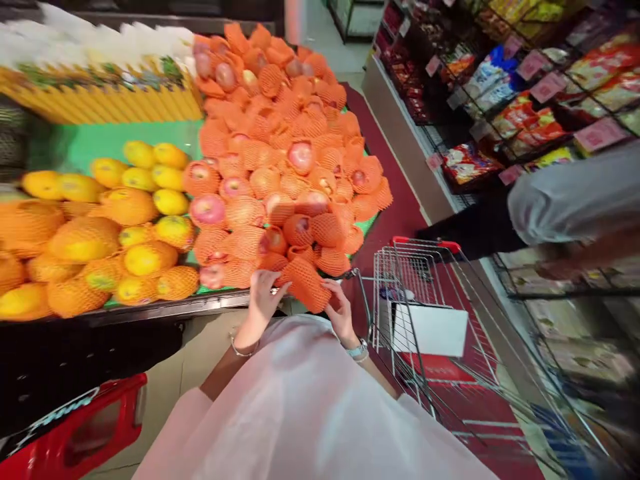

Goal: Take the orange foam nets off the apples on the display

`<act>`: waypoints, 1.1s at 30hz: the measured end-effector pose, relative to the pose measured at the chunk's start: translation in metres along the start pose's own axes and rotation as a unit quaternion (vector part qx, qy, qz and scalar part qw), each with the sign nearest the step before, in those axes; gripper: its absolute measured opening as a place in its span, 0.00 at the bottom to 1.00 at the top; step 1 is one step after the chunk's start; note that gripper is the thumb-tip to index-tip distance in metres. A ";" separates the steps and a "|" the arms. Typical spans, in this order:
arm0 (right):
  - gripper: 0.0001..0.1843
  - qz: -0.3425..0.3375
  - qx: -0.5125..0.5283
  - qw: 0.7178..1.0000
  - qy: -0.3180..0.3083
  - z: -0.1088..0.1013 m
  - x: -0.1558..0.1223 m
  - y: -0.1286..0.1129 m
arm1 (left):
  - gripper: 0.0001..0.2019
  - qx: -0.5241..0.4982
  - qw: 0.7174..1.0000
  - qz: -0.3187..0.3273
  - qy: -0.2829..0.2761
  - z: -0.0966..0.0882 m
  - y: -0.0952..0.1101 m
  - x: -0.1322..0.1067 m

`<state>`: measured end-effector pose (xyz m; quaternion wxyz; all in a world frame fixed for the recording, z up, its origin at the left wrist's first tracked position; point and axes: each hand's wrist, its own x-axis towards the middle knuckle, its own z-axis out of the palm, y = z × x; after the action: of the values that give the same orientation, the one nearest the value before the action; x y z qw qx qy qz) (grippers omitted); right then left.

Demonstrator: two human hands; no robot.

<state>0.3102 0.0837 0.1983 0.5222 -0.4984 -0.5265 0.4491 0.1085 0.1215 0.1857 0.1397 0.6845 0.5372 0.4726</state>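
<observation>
Both my hands hold one apple in an orange foam net [305, 283] at the front edge of a fruit stand. My left hand [263, 298] grips its left side, fingers curled on the net. My right hand [340, 308] holds its right side, also closed on it. A bracelet sits on my left wrist and a watch on my right. Behind the held fruit lies a large heap of netted apples [285, 153]. A thin white plastic bag [300, 400] hangs just below my hands, near the held apple.
Yellow-orange mangoes [100, 227], some in nets, fill the stand's left part. A wire shopping cart [425, 313] stands to my right on a red floor mat. Another person in a grey top [570, 193] stands by snack shelves [525, 87]. A red basket [75, 433] sits low left.
</observation>
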 end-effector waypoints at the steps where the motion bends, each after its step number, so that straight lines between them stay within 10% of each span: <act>1: 0.20 -0.006 -0.014 1.000 0.015 0.009 0.002 0.000 | 0.11 -0.010 1.000 -0.015 0.016 -0.006 -0.003 -0.003; 7: 0.18 0.027 0.008 0.989 0.145 0.045 0.017 0.004 | 0.07 -0.065 0.997 -0.030 0.032 -0.039 -0.008 -0.013; 11: 0.10 0.053 -0.021 0.996 0.065 0.058 0.023 -0.002 | 0.01 -0.132 0.990 -0.023 -0.042 -0.063 -0.005 -0.018; 15: 0.03 -0.085 -0.076 0.993 0.011 0.069 0.029 -0.015 | 0.04 -0.251 0.958 -0.087 -0.111 -0.084 -0.009 -0.031; 19: 0.10 -0.188 -0.054 0.978 -0.071 0.072 0.032 -0.026 | 0.16 -0.376 0.894 -0.164 -0.179 -0.103 -0.017 -0.044; 23: 0.17 -0.130 -0.048 0.956 -0.257 0.077 0.029 -0.032 | 0.30 -0.477 0.819 -0.215 -0.235 -0.116 -0.021 -0.037; 29: 0.12 -0.042 -0.138 0.921 -0.363 0.092 0.026 -0.041 | 0.20 -0.349 0.854 -0.120 -0.367 -0.103 -0.029 -0.016; 33: 0.13 0.031 -0.064 0.940 -0.333 0.086 0.022 -0.039 | 0.14 -0.378 0.867 -0.208 -0.249 -0.103 -0.046 -0.018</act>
<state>0.2235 0.1056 0.2350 0.2701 -0.3688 -0.6821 0.5708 -0.0006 0.0911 0.1974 0.6115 0.5468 0.3951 0.4135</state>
